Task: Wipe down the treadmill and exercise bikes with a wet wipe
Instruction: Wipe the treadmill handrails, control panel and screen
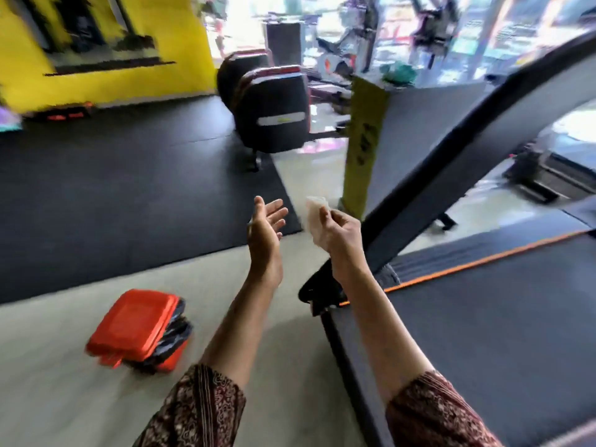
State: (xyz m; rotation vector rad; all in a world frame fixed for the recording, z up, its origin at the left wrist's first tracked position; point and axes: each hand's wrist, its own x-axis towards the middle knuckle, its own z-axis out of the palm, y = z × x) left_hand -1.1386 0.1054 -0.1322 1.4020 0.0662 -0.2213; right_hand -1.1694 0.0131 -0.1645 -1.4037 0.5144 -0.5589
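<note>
Where two brown patterned sleeves (200, 411) end, bare forearms reach forward just left of the treadmill (483, 333), whose dark belt has an orange edge stripe. Left of the treadmill's near corner, a stack of flat orange-and-black pieces (135, 330) lies on the pale floor (64, 382). Farther out, the left hand (266, 230) is spread, palm up, holding nothing. The right hand (338, 233), in front of the treadmill's slanted black upright (451, 162), pinches a pale wet wipe (314, 217) between thumb and curled fingers. Beyond the treadmill stand a yellow post (366, 140) and blurred black-cased machines (274, 114).
</note>
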